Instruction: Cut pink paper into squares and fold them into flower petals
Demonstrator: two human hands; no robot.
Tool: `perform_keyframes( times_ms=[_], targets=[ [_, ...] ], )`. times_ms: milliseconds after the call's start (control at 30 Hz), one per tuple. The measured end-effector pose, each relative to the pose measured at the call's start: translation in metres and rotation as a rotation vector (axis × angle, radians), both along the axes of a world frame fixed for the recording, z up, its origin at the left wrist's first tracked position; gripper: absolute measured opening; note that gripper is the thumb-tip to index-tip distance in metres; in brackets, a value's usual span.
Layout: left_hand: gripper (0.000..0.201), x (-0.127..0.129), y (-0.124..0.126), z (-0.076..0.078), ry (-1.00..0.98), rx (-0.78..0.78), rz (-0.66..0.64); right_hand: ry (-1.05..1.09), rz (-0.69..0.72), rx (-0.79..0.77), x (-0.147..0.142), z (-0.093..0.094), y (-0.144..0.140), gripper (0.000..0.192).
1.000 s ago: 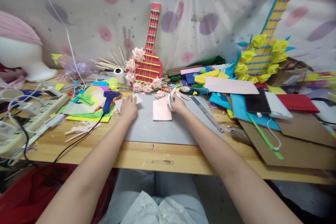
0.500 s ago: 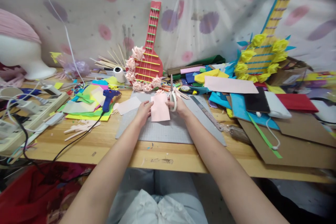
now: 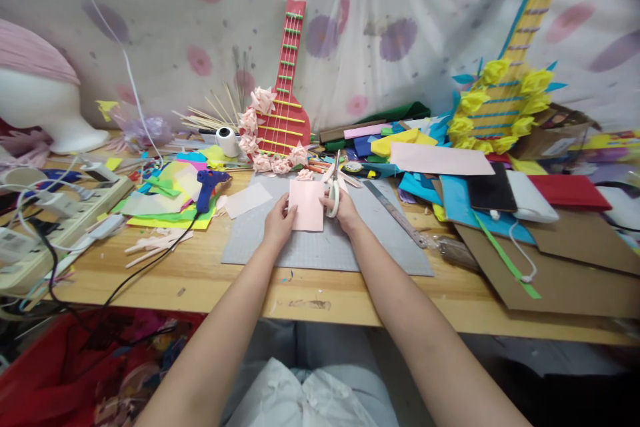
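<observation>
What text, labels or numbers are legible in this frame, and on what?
None can be read.
Metal ruler beside the grey cutting mat: graduations too small to read.
White label on the cardboard box at far right: blurred.
Power strip at left: markings too small.
Pink paper sheet held by the left hand, and the scissors in the right hand: no print visible.

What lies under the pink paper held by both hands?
The grey cutting mat lies below the pink paper, which the left hand and right hand hold. The mat behind the sheet is hidden.
</observation>
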State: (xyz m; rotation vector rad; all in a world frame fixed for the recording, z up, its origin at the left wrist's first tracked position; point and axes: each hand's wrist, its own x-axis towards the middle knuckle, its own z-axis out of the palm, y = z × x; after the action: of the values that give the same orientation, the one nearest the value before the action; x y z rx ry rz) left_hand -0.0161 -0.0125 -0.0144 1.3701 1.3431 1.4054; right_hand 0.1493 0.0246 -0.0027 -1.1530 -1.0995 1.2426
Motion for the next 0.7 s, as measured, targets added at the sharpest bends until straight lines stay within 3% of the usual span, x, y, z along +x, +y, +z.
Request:
perform_keyframes(
  times_ms=[200,467,700],
  targets=[
    [0.046,-0.0006,-0.0039,0.0012,0.122,0.047,-0.052,-0.007,-0.041,0.015,-0.0014,-0.0012,-0.0028,0.045],
    [0.016,-0.0039,-0.0009,0.0012,0.123,0.112,-0.091,-0.006,-0.041,0.073,0.0005,-0.0016,-0.0032,0.05],
    [0.02,-0.0049,-0.0043,0.0076,0.093,0.157,0.0,0.075,-0.047,0.04,0.001,-0.0015,-0.0022,0.047]
  ],
)
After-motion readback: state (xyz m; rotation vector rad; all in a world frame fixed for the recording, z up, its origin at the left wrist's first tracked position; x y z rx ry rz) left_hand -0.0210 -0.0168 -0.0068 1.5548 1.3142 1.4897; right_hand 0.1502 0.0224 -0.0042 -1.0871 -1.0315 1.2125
